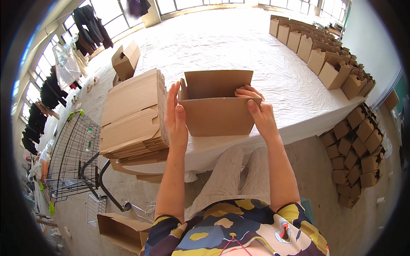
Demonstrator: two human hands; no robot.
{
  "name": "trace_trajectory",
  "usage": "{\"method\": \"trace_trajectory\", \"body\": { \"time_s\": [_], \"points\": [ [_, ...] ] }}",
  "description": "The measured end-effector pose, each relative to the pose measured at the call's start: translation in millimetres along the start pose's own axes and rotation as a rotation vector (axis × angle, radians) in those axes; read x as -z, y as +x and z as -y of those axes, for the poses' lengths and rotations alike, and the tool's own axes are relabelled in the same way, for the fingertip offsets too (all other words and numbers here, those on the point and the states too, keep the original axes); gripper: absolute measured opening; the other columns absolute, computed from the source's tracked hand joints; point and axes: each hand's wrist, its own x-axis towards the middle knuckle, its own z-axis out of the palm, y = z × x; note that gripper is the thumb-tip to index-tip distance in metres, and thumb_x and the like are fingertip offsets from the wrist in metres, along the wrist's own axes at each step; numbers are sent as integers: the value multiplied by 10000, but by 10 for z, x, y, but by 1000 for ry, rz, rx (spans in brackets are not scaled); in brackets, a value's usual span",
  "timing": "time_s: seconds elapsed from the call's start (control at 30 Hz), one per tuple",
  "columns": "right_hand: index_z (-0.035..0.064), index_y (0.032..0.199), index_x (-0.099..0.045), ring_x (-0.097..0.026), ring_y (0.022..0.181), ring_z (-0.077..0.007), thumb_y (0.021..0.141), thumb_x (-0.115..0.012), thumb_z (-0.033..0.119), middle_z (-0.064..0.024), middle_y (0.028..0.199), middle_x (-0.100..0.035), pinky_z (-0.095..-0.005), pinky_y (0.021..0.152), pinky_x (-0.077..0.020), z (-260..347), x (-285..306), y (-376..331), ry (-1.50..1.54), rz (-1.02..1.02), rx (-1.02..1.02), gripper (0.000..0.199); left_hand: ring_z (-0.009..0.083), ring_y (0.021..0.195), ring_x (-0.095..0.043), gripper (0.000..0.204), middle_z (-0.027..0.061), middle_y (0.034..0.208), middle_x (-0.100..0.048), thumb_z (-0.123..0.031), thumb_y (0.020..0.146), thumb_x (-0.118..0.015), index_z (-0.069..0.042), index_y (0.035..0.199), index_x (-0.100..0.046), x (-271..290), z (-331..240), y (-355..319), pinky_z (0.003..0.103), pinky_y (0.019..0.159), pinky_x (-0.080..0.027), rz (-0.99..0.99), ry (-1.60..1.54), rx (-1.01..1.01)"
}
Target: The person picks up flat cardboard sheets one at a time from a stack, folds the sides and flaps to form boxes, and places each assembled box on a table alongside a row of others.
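Note:
A brown cardboard box (220, 117) with its top open stands before me at the near edge of the white-covered table. My left hand (175, 117) is held upright along the box's left side, fingers stretched out and thumb by the front corner; its palm side is partly hidden. At the right end, my right hand (261, 109) grips the box, with the thumb on the front wall and the fingers bent over the side. Some fingertips are hidden by the cardboard. Just left of my left hand lies a thick stack of flat, folded cardboard boxes (130, 113).
White cloth covers the large table (205, 40). Rows of made-up boxes (314, 51) line its right side. More boxes (354, 149) are piled on the floor at right. One box (126, 61) stands beyond the stack. A wire shopping cart (72, 158) and a box (121, 230) are at left.

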Motion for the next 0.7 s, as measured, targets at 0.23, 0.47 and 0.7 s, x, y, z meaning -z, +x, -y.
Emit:
{"method": "trace_trajectory", "body": {
  "time_s": [0.23, 0.47, 0.7],
  "points": [
    [1, 1117, -750, -493, 1386, -375, 1029, -565, 510, -121, 1268, -701, -467, 1134, -396, -31, -25, -21, 17, -12, 25, 548, 264, 1344, -561, 568, 155, 1364, -658, -454, 1095, -466, 17, 1380, -605, 32, -23, 4, 382, 1157, -389, 50, -118, 36],
    [10, 1112, -751, -499, 1378, -367, 1030, -581, 478, -101, 1253, -706, -460, 1124, -406, -10, -33, -14, -2, -7, 39, 504, 157, 1062, -655, 494, 96, 1120, -729, -438, 1103, -460, -6, 1171, -691, 65, -110, 41, 290, 936, -492, 161, -23, 261],
    [27, 1136, -741, -492, 1392, -333, 1044, -531, 522, -88, 1208, -725, -445, 1127, -401, 7, -27, -18, -32, 4, 3, 545, 147, 982, -659, 462, 91, 1061, -735, -428, 1101, -471, -26, 1173, -687, 33, -67, 26, 280, 881, -502, 133, 85, 238]
  ]
}}
